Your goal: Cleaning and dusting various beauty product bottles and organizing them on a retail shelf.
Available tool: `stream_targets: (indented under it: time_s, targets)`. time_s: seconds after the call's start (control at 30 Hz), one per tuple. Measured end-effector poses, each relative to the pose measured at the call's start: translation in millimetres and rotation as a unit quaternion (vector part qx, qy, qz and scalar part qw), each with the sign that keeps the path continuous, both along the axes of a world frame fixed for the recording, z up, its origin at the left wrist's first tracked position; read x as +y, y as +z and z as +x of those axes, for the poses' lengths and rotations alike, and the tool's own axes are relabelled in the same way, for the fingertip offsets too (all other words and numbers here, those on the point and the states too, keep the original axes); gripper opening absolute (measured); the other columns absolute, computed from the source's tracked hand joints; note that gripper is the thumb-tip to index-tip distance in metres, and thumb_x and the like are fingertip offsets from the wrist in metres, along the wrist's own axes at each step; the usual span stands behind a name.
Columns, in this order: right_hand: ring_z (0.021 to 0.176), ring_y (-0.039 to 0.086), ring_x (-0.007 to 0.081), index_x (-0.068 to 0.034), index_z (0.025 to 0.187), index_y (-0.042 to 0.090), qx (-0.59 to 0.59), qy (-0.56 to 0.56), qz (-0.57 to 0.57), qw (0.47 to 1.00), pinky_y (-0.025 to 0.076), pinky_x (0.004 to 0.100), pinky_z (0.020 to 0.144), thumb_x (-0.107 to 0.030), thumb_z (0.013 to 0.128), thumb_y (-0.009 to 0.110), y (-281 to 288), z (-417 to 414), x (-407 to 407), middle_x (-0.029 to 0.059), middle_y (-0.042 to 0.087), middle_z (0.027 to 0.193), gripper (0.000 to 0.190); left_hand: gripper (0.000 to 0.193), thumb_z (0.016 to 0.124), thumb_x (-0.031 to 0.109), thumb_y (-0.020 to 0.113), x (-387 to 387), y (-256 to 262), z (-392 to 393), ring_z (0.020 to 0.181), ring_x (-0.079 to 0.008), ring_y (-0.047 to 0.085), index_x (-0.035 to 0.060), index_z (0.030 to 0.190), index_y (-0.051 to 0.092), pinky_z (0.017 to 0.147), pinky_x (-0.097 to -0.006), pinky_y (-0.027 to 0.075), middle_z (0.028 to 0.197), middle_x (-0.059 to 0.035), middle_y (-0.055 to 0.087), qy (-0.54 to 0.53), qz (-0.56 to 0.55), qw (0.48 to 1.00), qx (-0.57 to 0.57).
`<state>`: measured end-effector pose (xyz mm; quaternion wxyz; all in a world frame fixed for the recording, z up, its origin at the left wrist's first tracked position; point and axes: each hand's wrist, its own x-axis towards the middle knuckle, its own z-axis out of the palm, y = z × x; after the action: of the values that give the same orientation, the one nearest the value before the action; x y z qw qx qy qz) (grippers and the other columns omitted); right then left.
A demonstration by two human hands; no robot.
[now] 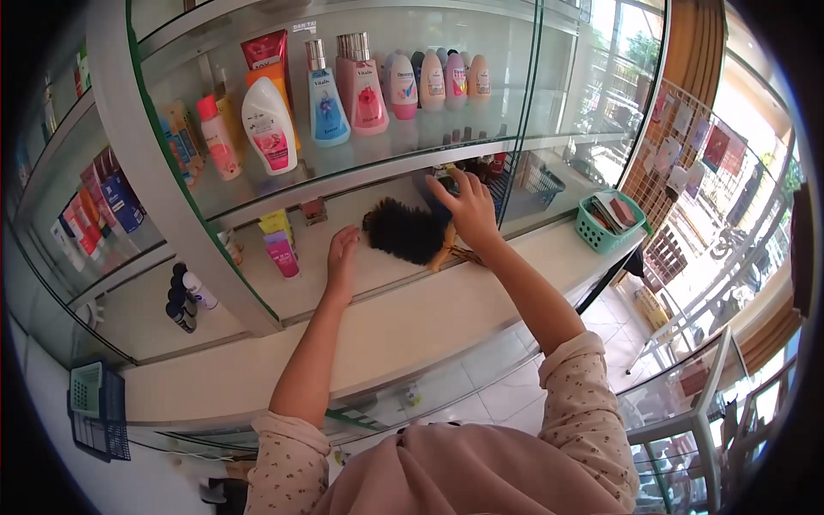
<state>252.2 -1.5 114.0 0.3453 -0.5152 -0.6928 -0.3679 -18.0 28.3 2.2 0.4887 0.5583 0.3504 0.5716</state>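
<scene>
On the bottom shelf of a glass display cabinet lies a black feather duster (405,232), its orange-brown handle end near the shelf's front edge. My left hand (342,261) is just left of the duster, apart from it and holding nothing, fingers loosely raised. Beyond the duster's right end, my right hand (473,206) reaches in with thumb and fingers spread around a small dark item with a yellowish top. Whether the fingers touch that item cannot be made out. Left of my left hand stand a purple-and-pink tube (282,256) and a yellow tube (275,225).
On the glass shelf above stand a white lotion bottle (269,129), a blue Vitalis bottle (327,106), pink bottles (364,96) and several roll-on deodorants (404,87). A blue basket (537,187) sits inside at right. A green basket (605,232) rests on the ledge (425,322).
</scene>
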Motion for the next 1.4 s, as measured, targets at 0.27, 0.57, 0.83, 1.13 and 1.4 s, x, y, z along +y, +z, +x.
stream_targets:
  time_s: [0.27, 0.57, 0.83, 1.13, 1.4]
  targets:
    - [0.111, 0.053, 0.0295, -0.031, 0.121, 0.053, -0.139, 0.195, 0.058, 0.969, 0.047, 0.0393, 0.084, 0.001, 0.066, 0.064, -2.9, -9.9, -27.7, 0.01, 0.053, 0.12, 0.065, 0.05, 0.09, 0.015, 0.061, -14.4, 16.3, 11.7, 0.124, -0.0233, 0.044, 0.0018, 0.133, 0.039, 0.105, -0.0339, 0.033, 0.13, -0.0124, 0.049, 0.006, 0.056, 0.998, -0.03]
    - [0.102, 0.055, 0.0367, -0.012, 0.134, 0.043, 0.262, 0.363, -0.14, 0.883, 0.047, 0.0381, 0.081, 0.0, 0.08, 0.064, -17.7, -100.6, -43.8, 0.0157, 0.054, 0.118, 0.06, 0.094, 0.071, 0.01, 0.08, -53.3, 48.5, 20.7, 0.127, -0.0322, 0.04, 0.0023, 0.143, 0.02, 0.104, -0.0394, 0.035, 0.137, -0.0187, 0.038, 0.142, 0.322, 0.897, 0.268]
    - [0.087, 0.061, 0.0201, -0.009, 0.138, 0.037, 0.363, 0.373, -0.311, 0.795, 0.05, 0.0291, 0.077, -0.008, 0.08, 0.073, 3.5, -125.4, -55.0, 0.0146, 0.059, 0.111, 0.069, 0.082, 0.077, 0.011, 0.076, -42.2, 39.3, 16.6, 0.115, -0.0322, 0.05, 0.0016, 0.14, 0.026, 0.097, -0.04, 0.041, 0.127, -0.0189, 0.045, 0.153, 0.257, 0.941, 0.158]
    - [0.069, 0.064, 0.0223, -0.002, 0.089, 0.062, 0.279, 0.248, -0.251, 0.893, 0.05, 0.0301, 0.061, -0.013, 0.087, 0.064, -8.9, -53.7, -48.6, 0.0086, 0.063, 0.08, 0.011, 0.048, 0.088, 0.051, 0.056, -22.7, 20.7, 0.8, 0.083, -0.0245, 0.059, 0.0126, 0.117, 0.053, 0.075, -0.042, 0.049, 0.095, -0.0094, 0.06, -0.124, -0.155, 0.9, -0.387]
    - [0.08, 0.06, 0.0264, -0.006, 0.086, 0.057, 0.071, 0.062, -0.145, 0.985, 0.048, 0.0377, 0.064, -0.02, 0.082, 0.063, -51.4, 8.9, -58.4, 0.0084, 0.058, 0.082, 0.016, 0.06, 0.089, 0.061, 0.044, -13.9, 13.7, -7.1, 0.085, -0.0254, 0.059, 0.0125, 0.121, 0.056, 0.076, -0.04, 0.049, 0.094, -0.0095, 0.061, -0.219, -0.182, 0.842, -0.459]
